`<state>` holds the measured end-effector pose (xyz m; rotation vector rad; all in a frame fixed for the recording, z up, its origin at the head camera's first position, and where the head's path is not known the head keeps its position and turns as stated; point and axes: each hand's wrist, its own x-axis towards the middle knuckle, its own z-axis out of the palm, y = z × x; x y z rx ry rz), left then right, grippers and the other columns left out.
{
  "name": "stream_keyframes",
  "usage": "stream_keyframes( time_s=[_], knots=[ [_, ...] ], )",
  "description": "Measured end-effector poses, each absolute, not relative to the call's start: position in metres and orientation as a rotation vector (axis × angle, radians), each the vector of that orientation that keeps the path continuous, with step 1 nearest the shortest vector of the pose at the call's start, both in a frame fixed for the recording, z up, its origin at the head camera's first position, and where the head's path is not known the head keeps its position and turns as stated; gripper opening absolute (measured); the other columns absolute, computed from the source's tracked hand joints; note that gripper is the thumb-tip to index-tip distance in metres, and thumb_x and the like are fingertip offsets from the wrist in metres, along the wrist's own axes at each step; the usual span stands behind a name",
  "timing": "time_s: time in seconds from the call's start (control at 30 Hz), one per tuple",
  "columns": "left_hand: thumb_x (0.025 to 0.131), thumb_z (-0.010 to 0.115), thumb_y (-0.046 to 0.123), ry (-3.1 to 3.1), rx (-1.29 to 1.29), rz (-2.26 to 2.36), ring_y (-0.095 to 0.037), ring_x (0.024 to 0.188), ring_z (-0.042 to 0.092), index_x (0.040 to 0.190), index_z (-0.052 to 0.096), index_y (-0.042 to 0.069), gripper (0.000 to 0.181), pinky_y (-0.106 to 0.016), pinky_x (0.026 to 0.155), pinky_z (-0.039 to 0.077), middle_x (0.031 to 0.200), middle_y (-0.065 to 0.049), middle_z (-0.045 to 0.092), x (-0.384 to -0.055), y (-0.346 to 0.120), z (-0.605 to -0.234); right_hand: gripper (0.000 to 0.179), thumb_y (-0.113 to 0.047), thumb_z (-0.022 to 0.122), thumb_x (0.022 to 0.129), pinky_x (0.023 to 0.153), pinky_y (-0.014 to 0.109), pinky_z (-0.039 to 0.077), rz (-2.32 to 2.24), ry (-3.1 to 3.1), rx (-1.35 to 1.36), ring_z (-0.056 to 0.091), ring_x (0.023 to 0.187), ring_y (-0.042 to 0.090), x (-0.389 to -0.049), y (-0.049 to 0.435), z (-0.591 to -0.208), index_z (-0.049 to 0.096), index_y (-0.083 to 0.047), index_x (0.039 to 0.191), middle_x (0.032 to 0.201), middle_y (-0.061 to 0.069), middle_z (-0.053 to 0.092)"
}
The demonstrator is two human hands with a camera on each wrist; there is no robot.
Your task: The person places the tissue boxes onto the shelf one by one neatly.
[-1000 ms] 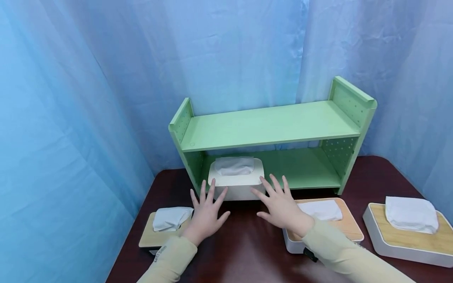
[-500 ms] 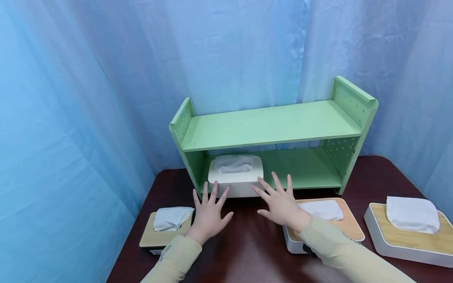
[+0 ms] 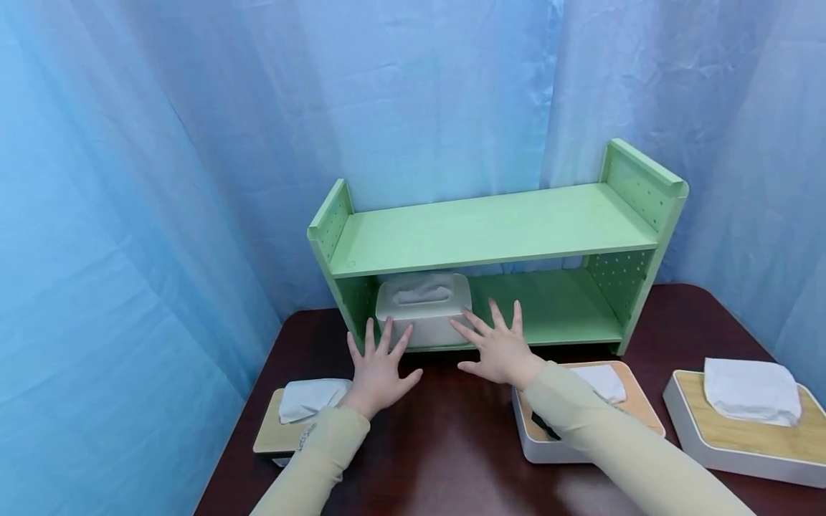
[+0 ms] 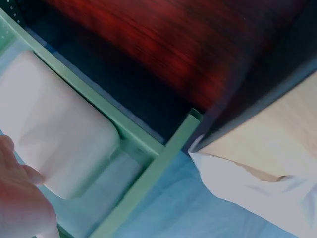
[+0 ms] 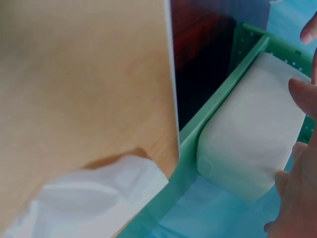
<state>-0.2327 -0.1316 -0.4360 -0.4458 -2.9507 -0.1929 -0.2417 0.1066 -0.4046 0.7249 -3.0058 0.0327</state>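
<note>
A white tissue box [image 3: 422, 309] sits on the lower level of a green two-tier shelf [image 3: 497, 223], near its left end. Both hands lie at the box's front with spread fingers. The left hand [image 3: 376, 376] reaches the front's left part, and the right hand [image 3: 500, 352] meets its right corner. In the left wrist view, the hand [image 4: 25, 198] is partly cut off beside the white box [image 4: 59, 124]. The right wrist view has fingertips against the same box [image 5: 250, 126]. Neither hand is curled round anything.
A tissue box with a pale wooden lid [image 3: 274, 430] stands at the left, beside the left forearm. Below the right forearm is another wood-topped box [image 3: 635, 405], partly covered. A third [image 3: 716, 423] lies farther right. Blue curtains [image 3: 445, 93] hang behind the dark red table [image 3: 445, 459].
The white tissue box has slid backward, deeper into the shelf's lower level. Both hands have moved forward with it, fingers still spread. The other boxes have stayed put.
</note>
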Motion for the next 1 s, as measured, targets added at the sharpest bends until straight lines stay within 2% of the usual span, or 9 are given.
stream_keyframes(
  time_s=[0.37, 0.57, 0.8, 1.0],
  knots=[
    [0.089, 0.046, 0.062, -3.033, -0.409, -0.22, -0.041, 0.144, -0.007, 0.153, 0.017, 0.029, 0.077, -0.069, 0.106, -0.006, 0.16, -0.006, 0.005, -0.25, -0.132, -0.435, 0.069, -0.054, 0.051, 0.092, 0.105, 0.07, -0.005, 0.052, -3.05, 0.699, 0.011, 0.142, 0.046, -0.255, 0.105, -0.405, 0.028, -0.025, 0.151, 0.158, 0.003, 0.021],
    [0.09, 0.047, 0.06, -3.023, -0.4, -0.237, -0.041, 0.144, -0.006, 0.153, 0.016, 0.03, 0.076, -0.069, 0.106, -0.006, 0.16, -0.006, 0.004, -0.253, -0.135, -0.439, 0.069, -0.054, 0.052, 0.091, 0.107, 0.068, -0.003, 0.041, -3.006, 0.717, 0.014, 0.142, 0.045, -0.258, 0.103, -0.413, 0.028, -0.027, 0.15, 0.158, 0.003, 0.022],
    [0.091, 0.048, 0.056, -2.941, -0.403, -0.256, -0.043, 0.144, -0.002, 0.152, 0.021, 0.028, 0.072, -0.07, 0.106, -0.004, 0.16, -0.009, 0.008, -0.248, -0.132, -0.437, 0.067, -0.052, 0.054, 0.091, 0.107, 0.068, -0.002, 0.123, -2.94, 0.729, 0.017, 0.141, 0.045, -0.256, 0.104, -0.414, 0.031, -0.028, 0.149, 0.156, 0.008, 0.026],
    [0.092, 0.049, 0.055, -2.896, -0.438, -0.282, -0.044, 0.144, -0.005, 0.152, 0.022, 0.027, 0.072, -0.072, 0.104, -0.003, 0.16, -0.012, 0.002, -0.241, -0.125, -0.432, 0.065, -0.049, 0.056, 0.091, 0.105, 0.069, -0.003, 0.31, -2.901, 0.702, 0.016, 0.14, 0.047, -0.249, 0.112, -0.406, 0.035, -0.027, 0.148, 0.155, 0.014, 0.024]
  ],
)
